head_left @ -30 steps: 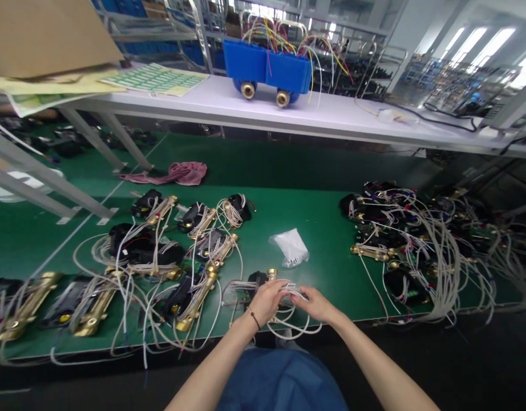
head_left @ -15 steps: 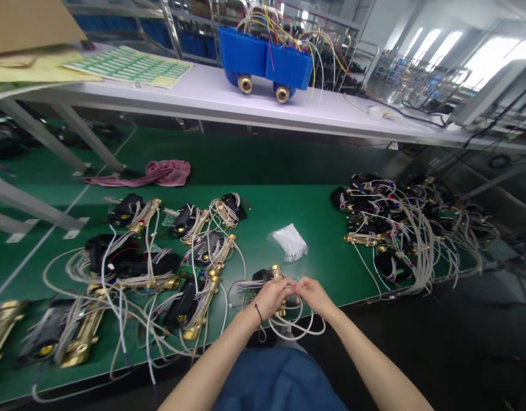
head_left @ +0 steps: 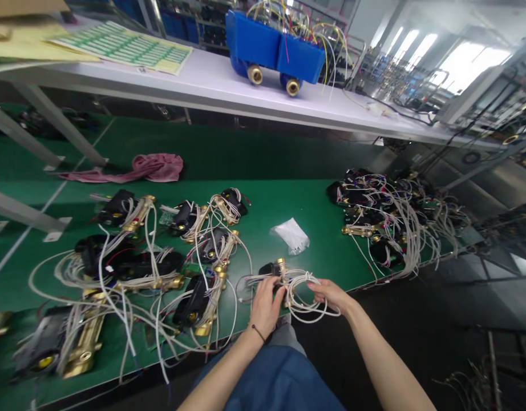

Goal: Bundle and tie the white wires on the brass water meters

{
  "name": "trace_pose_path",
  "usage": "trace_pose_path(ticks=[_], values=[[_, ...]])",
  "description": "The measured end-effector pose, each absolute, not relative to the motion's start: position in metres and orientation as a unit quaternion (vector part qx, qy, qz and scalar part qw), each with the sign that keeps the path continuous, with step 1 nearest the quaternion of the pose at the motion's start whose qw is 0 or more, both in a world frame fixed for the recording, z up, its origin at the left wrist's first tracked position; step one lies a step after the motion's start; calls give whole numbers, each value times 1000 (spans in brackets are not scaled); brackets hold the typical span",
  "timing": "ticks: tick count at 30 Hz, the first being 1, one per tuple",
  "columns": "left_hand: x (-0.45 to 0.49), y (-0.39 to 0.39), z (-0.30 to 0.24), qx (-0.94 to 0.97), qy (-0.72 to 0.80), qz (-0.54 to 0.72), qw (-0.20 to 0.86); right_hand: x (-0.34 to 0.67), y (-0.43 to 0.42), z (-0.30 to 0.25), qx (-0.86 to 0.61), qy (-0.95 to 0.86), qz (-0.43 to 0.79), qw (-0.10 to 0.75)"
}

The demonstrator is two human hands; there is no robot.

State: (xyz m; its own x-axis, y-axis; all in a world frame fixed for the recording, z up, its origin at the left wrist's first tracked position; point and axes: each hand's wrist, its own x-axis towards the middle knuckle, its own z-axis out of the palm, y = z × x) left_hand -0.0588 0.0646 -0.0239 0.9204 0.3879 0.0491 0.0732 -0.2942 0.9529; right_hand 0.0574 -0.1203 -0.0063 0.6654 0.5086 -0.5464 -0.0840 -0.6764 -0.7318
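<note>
Near the bench's front edge lies a brass pipe piece with a black housing (head_left: 269, 270), thin wires trailing from its left side. My left hand (head_left: 266, 305) is closed over its near part, thumb and fingers curled round it, hiding much of it. To its right, my right hand (head_left: 331, 295) pinches a coil of whitish cable (head_left: 308, 313) between thumb and fingers. Several loops of the cable hang around and below the fingertips, and the coil reaches the brass piece. Just beyond both hands sits a white plastic packet (head_left: 291, 235).
Several similar brass and black units (head_left: 190, 302) with tangled cables cover the left of the green bench (head_left: 280, 197). Another pile of units (head_left: 374, 222) lies at right. A pink cloth (head_left: 158, 167) is farther back, below a white shelf (head_left: 203, 85) bearing a blue device (head_left: 275, 48).
My right hand has moved right, away from my left, and the cable is now gathered in a looped coil at its fingers. My left hand has shifted down onto the brass piece.
</note>
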Motion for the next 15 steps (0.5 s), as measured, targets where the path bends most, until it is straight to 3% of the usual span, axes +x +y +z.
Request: trace_pose_path(ticks=[3,6,10,15], values=[[-86,69,-52,639,321,-6,699,61,-125,-9,-888,-130,344,275],[-91,68,-77,362,402,-180,821,61,-131,-3,-923,-133,303,195],[-72,64,-91,123,427,-205,872,46,-137,11,-965,-117,228,55],[-46,55,-96,48,425,-173,887,20,-138,18,-977,-53,183,-98]])
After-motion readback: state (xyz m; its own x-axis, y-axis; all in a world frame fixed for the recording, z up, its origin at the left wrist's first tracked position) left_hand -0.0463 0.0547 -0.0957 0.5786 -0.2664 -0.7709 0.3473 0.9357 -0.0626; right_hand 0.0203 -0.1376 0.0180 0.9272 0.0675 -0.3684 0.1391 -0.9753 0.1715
